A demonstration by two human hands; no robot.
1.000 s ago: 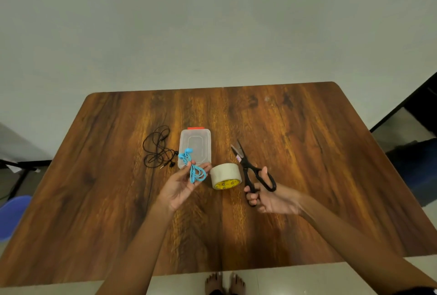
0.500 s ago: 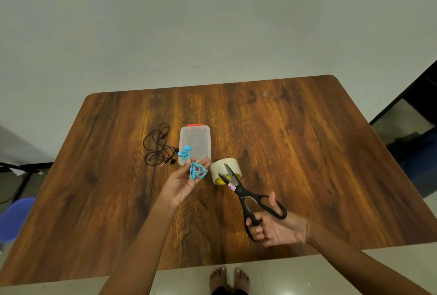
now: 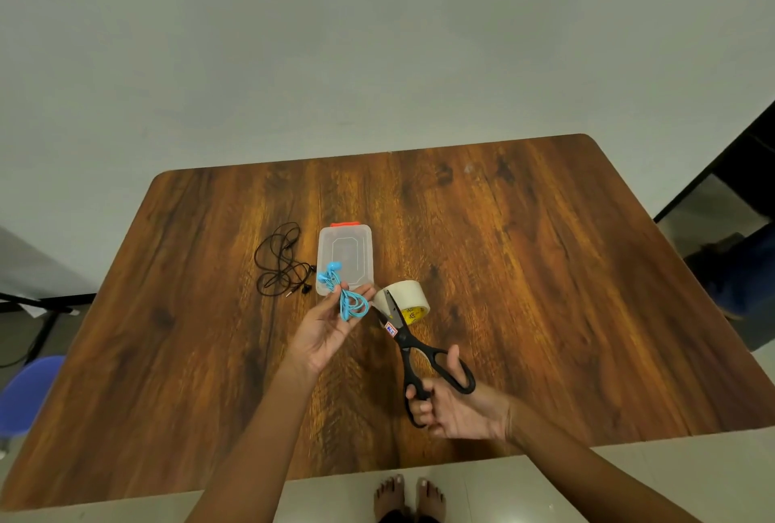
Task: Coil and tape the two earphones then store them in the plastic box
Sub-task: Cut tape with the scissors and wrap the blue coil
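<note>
My left hand (image 3: 325, 327) holds the coiled blue earphones (image 3: 346, 294) above the table, just in front of the clear plastic box (image 3: 344, 256) with a red latch. My right hand (image 3: 451, 407) grips black scissors (image 3: 413, 348) by the handles, blades open and pointing at the gap between the blue coil and the roll of clear tape (image 3: 404, 302). The tape roll lies on the table right of my left hand. Black earphones (image 3: 283, 264) lie in a loose tangle left of the box.
The wooden table (image 3: 545, 291) spreads wide to the right and front. A blue chair (image 3: 25, 392) stands off the left edge. Bare feet (image 3: 409, 497) show below the table's near edge.
My right hand lifted the scissors off the table, drew back toward me, then swung the open blades to the spot between the tape roll and the blue coil. My left hand stayed.
</note>
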